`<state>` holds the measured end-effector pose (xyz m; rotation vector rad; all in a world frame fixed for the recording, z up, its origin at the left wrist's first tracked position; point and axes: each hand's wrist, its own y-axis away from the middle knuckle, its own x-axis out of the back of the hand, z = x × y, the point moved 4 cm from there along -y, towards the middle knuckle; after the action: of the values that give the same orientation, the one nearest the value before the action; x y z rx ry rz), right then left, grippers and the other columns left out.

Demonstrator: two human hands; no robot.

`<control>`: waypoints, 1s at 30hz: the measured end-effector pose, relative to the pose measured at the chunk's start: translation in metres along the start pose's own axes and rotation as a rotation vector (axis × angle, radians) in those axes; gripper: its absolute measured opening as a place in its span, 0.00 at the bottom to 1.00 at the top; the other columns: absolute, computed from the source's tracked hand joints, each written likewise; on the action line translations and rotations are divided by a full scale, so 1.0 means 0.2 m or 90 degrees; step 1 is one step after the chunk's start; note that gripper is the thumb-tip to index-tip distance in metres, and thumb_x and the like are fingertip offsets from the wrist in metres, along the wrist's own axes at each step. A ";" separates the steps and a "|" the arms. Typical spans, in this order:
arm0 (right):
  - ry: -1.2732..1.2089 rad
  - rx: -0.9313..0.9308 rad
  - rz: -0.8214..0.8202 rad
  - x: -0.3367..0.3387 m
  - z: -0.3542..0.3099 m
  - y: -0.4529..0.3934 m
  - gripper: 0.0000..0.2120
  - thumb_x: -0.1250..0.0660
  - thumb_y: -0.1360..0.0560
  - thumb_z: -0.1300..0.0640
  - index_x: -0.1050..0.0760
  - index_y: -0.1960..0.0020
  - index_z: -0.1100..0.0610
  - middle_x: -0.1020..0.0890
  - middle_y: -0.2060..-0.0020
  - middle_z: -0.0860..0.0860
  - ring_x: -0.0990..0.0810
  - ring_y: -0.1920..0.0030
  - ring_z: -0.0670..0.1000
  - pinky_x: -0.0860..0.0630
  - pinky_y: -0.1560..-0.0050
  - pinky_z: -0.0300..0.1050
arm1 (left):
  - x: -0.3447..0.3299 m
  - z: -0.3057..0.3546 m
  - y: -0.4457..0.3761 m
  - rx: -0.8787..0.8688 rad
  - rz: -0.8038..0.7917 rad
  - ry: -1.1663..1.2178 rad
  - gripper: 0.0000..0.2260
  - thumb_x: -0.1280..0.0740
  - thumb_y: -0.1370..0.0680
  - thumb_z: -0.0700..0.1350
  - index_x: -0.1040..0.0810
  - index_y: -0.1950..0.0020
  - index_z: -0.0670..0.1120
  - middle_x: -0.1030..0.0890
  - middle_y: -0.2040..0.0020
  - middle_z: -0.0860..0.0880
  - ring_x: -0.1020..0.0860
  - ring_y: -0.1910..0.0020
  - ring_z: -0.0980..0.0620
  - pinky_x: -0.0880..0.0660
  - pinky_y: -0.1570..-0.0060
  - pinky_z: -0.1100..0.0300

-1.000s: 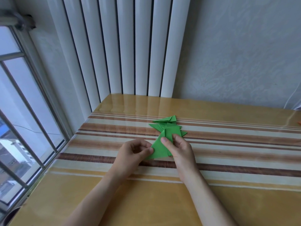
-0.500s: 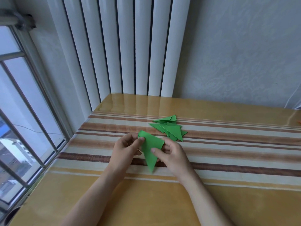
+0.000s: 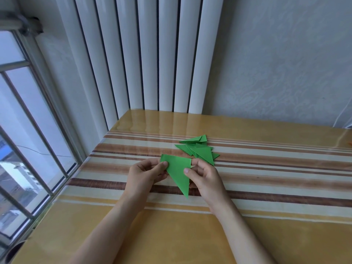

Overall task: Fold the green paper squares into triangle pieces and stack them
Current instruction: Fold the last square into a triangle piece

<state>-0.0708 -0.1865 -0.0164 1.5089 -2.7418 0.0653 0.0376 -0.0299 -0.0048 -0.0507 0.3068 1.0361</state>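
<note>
A folded green paper triangle (image 3: 178, 173) is held just above the striped table, its long point aimed toward me. My left hand (image 3: 144, 175) pinches its upper left corner between thumb and fingers. My right hand (image 3: 204, 178) pinches its right edge, thumb on top and fingers behind. Just beyond my right hand lies a loose pile of folded green triangles (image 3: 202, 152), and another folded green piece (image 3: 196, 139) rests at its far side.
The table (image 3: 266, 187) has a glossy yellow cover with brown and cream stripes. A white ribbed radiator (image 3: 144, 54) stands against the wall behind it. A barred window (image 3: 24, 149) runs along the left edge.
The piece I hold has come off the pile toward me and turned, so its point now faces me. Both hands moved slightly nearer and shifted their pinch.
</note>
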 end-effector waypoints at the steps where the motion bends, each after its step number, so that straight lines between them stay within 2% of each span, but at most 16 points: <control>1: -0.014 0.006 -0.006 0.00 -0.01 0.00 0.11 0.32 0.18 0.63 0.20 0.37 0.57 0.12 0.55 0.54 0.14 0.50 0.53 0.18 0.50 0.47 | 0.00 0.00 0.00 0.005 -0.007 0.003 0.03 0.27 0.22 0.35 0.16 0.51 0.35 0.14 0.58 0.43 0.15 0.60 0.51 0.17 0.56 0.62; 3: -0.041 0.018 -0.019 -0.01 -0.03 0.01 0.15 0.33 0.18 0.65 0.20 0.34 0.54 0.14 0.55 0.60 0.15 0.52 0.50 0.19 0.53 0.39 | -0.01 0.00 0.00 0.013 -0.026 0.014 0.01 0.29 0.21 0.34 0.17 0.51 0.37 0.15 0.58 0.44 0.16 0.61 0.52 0.17 0.55 0.61; 5: -0.043 0.028 -0.025 -0.01 -0.06 0.02 0.17 0.34 0.18 0.65 0.18 0.35 0.50 0.20 0.57 0.65 0.18 0.54 0.49 0.21 0.55 0.36 | -0.02 0.00 0.00 0.016 -0.033 0.025 0.03 0.30 0.20 0.33 0.17 0.51 0.39 0.15 0.57 0.43 0.16 0.61 0.53 0.18 0.55 0.61; 7: -0.044 0.031 -0.025 -0.01 -0.07 0.02 0.18 0.34 0.18 0.66 0.15 0.38 0.46 0.28 0.61 0.59 0.24 0.56 0.49 0.22 0.56 0.34 | -0.01 0.00 0.00 0.022 -0.028 0.038 0.05 0.31 0.20 0.33 0.17 0.51 0.40 0.16 0.56 0.43 0.17 0.62 0.53 0.17 0.55 0.60; 9: -0.041 0.033 -0.028 -0.01 -0.07 0.02 0.19 0.34 0.18 0.65 0.14 0.41 0.43 0.31 0.61 0.56 0.28 0.56 0.50 0.25 0.53 0.36 | -0.01 0.00 0.00 0.035 -0.021 0.053 0.07 0.31 0.20 0.32 0.17 0.52 0.42 0.17 0.56 0.44 0.18 0.63 0.53 0.17 0.56 0.59; 11: -0.044 0.029 -0.031 -0.02 -0.07 0.03 0.19 0.35 0.18 0.65 0.13 0.42 0.42 0.24 0.58 0.61 0.26 0.52 0.54 0.24 0.49 0.44 | -0.01 0.00 0.00 0.043 -0.023 0.061 0.09 0.33 0.20 0.32 0.17 0.53 0.44 0.17 0.57 0.44 0.19 0.64 0.53 0.18 0.57 0.59; 12: -0.052 0.024 -0.027 -0.03 -0.07 0.03 0.19 0.36 0.18 0.65 0.13 0.43 0.43 0.19 0.54 0.62 0.23 0.50 0.55 0.23 0.49 0.49 | -0.02 0.00 0.01 0.045 -0.027 0.064 0.09 0.33 0.20 0.32 0.17 0.53 0.44 0.17 0.58 0.45 0.20 0.64 0.53 0.18 0.58 0.60; 14: -0.051 0.018 -0.016 -0.03 -0.08 0.04 0.19 0.37 0.18 0.66 0.12 0.46 0.47 0.12 0.48 0.52 0.18 0.46 0.59 0.20 0.48 0.60 | -0.02 0.01 0.01 0.048 -0.033 0.068 0.10 0.34 0.19 0.32 0.16 0.53 0.44 0.17 0.58 0.46 0.20 0.64 0.54 0.18 0.57 0.60; 16: -0.041 0.020 -0.010 -0.03 -0.08 0.04 0.19 0.37 0.18 0.68 0.11 0.49 0.50 0.12 0.47 0.49 0.17 0.43 0.62 0.20 0.46 0.67 | -0.03 0.02 0.02 0.052 -0.037 0.073 0.11 0.35 0.18 0.33 0.16 0.52 0.44 0.17 0.59 0.47 0.20 0.64 0.55 0.19 0.57 0.60; 17: -0.039 0.022 -0.005 -0.02 -0.08 0.04 0.19 0.37 0.19 0.68 0.11 0.50 0.50 0.12 0.48 0.49 0.17 0.43 0.62 0.19 0.47 0.67 | -0.03 0.02 0.02 0.056 -0.039 0.079 0.11 0.36 0.18 0.33 0.16 0.51 0.44 0.17 0.59 0.47 0.20 0.64 0.55 0.18 0.57 0.60; 19: -0.035 0.025 0.010 -0.01 -0.08 0.04 0.19 0.37 0.19 0.68 0.11 0.53 0.51 0.11 0.49 0.49 0.17 0.46 0.58 0.19 0.52 0.59 | -0.04 0.02 0.01 0.070 -0.038 0.098 0.11 0.38 0.16 0.35 0.16 0.47 0.42 0.17 0.59 0.46 0.20 0.64 0.53 0.18 0.58 0.60; 21: -0.022 0.035 0.021 -0.01 -0.09 0.04 0.19 0.37 0.19 0.69 0.11 0.54 0.52 0.12 0.51 0.48 0.18 0.51 0.52 0.20 0.56 0.48 | -0.04 0.00 0.01 0.089 -0.038 0.106 0.12 0.39 0.15 0.42 0.17 0.44 0.40 0.17 0.59 0.44 0.18 0.62 0.51 0.17 0.57 0.58; 23: -0.003 0.061 0.021 -0.01 -0.10 0.04 0.18 0.36 0.19 0.69 0.11 0.55 0.53 0.12 0.54 0.49 0.18 0.54 0.49 0.22 0.59 0.43 | -0.05 -0.01 0.01 0.098 -0.055 0.081 0.16 0.35 0.16 0.50 0.18 0.43 0.38 0.16 0.58 0.43 0.16 0.59 0.49 0.17 0.53 0.57; 25: 0.023 0.096 0.020 -0.01 -0.09 0.03 0.17 0.36 0.19 0.69 0.11 0.55 0.55 0.11 0.54 0.49 0.17 0.53 0.47 0.21 0.56 0.46 | -0.05 -0.02 0.01 0.085 -0.073 0.035 0.18 0.29 0.21 0.52 0.18 0.44 0.36 0.15 0.57 0.43 0.15 0.56 0.50 0.18 0.50 0.58; 27: 0.052 0.125 0.018 0.00 -0.07 0.02 0.17 0.36 0.19 0.70 0.11 0.54 0.55 0.11 0.54 0.47 0.15 0.50 0.46 0.20 0.51 0.48 | -0.04 -0.03 0.01 0.074 -0.067 0.038 0.19 0.25 0.26 0.49 0.18 0.46 0.34 0.14 0.58 0.44 0.15 0.59 0.53 0.17 0.53 0.63; 30: 0.087 0.145 0.003 -0.02 -0.06 0.01 0.19 0.36 0.19 0.70 0.11 0.52 0.52 0.11 0.52 0.45 0.15 0.49 0.47 0.19 0.48 0.53 | -0.01 -0.04 0.00 0.065 -0.025 0.055 0.18 0.23 0.29 0.44 0.17 0.46 0.32 0.14 0.59 0.43 0.15 0.63 0.52 0.18 0.58 0.65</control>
<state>-0.0712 -0.1819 -0.0056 1.4811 -2.7042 0.4771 0.0356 -0.0335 -0.0111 -0.0100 0.4351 0.9789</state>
